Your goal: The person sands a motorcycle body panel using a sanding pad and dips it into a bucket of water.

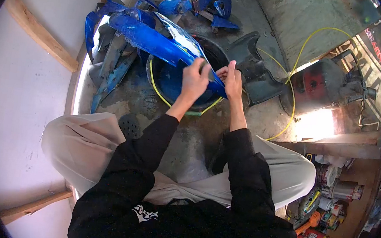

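Note:
A long blue plastic motorcycle fairing panel [150, 38], with a white decal strip, slants over a dark bucket [154, 79] with a yellow handle. My right hand [232, 80] grips the panel's near right end, thumb up. Against the panel just left of it, my left hand [195, 80] is closed, with a small greyish edge of something showing at its fingers; I cannot tell what it is.
More blue fairing pieces [196, 1] lie beyond the bucket and to its left. Right of it are a black plastic panel [260, 77], a yellow hose [294, 99] and a dark red tank [317, 81]. A shelf [365, 202] holds cans.

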{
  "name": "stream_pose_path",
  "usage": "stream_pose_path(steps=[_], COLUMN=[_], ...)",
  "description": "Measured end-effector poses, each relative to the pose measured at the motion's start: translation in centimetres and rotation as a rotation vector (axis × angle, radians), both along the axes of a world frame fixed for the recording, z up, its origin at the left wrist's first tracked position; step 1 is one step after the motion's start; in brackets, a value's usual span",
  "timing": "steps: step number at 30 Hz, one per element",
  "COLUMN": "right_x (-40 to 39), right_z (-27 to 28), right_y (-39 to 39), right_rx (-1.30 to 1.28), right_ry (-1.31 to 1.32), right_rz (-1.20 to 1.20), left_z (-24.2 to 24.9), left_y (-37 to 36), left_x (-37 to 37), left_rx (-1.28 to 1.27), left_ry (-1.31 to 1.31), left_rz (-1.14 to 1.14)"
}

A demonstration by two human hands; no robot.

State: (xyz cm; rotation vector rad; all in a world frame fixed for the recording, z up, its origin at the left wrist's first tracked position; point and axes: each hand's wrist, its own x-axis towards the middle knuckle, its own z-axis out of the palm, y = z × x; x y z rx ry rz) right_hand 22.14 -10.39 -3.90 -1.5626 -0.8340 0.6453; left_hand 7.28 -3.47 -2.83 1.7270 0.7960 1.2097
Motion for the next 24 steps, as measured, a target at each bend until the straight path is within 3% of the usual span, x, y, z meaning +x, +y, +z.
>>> stream_pose_path(steps=[1, 4, 7, 10, 12, 14, 18, 24], right_x=[0.0, -0.6, -0.7, -0.6, -0.5, -0.1, -0.3, -0.3], right_z=[-0.1, 0.3, 0.5, 0.3, 0.3, -0.1, 0.2, 0.1], right_y=[0.1, 0.3, 0.4, 0.3, 0.4, 0.1, 0.3, -0.3], right_rx=[0.013, 0.033, 0.022, 0.035, 0.034, 0.017, -0.029, -0.018], right_ry=[-0.059, -0.114, -0.145, -0.146, -0.148, -0.139, -0.121, -0.115], right_rz=[-0.008, -0.031, -0.049, -0.030, -0.054, -0.088, -0.047, -0.045], left_z=[-0.2, -0.1, 0.5, -0.5, -0.9, -1.4, 0.1, -0.1], left_y=[1.0, 3.9, 3.4, -0.1, -1.4, -1.0, 2.4, 2.5], left_x=[-0.2, -1.2, -0.9, 0.7, 1.9, 1.6, -0.2, 0.2], left_rx=[0.110, 0.105, 0.152, 0.047, 0.169, 0.076, 0.004, -0.064], left_ry=[0.014, -0.114, -0.114, 0.028, -0.055, -0.070, -0.042, -0.129], left_rz=[0.113, 0.234, 0.257, 0.037, 0.052, -0.002, 0.224, 0.257])
